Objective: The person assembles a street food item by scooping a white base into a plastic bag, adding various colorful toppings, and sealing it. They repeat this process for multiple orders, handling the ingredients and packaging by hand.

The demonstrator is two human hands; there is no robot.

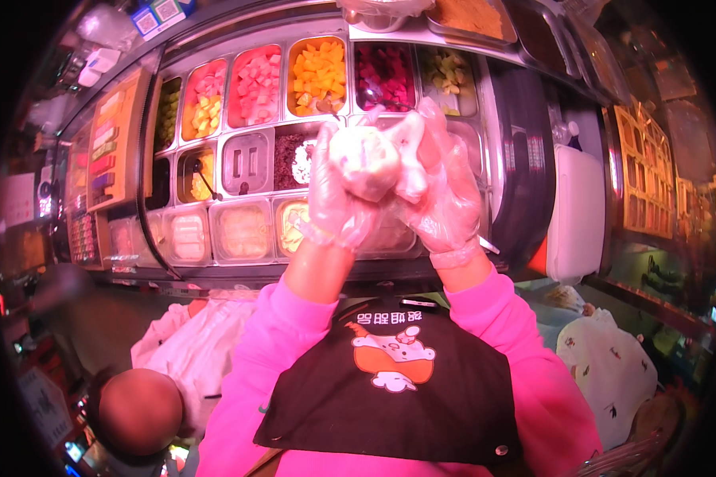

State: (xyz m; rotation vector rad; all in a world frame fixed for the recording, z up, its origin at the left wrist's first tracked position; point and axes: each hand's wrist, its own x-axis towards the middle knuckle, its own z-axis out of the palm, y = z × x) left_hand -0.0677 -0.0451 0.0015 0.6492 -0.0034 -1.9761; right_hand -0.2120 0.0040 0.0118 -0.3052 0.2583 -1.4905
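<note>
Both my hands wear clear plastic gloves and are raised over a counter of metal food pans. Between them is a pale, round, soft-looking bundle, with a whitish flap or twisted end on its right side. My left hand cups the bundle from the left and below, fingers curved against it. At its right side, my right hand has its thumb against the flap and its other fingers reaching up behind. Glare washes out the bundle's surface, so I cannot tell exactly what it is.
Beyond my hands are pans of yellow fruit cubes, pink cubes, dark red cubes and green pieces. Nearer stand lidded tubs. People are at my left and right. A pale board stands right.
</note>
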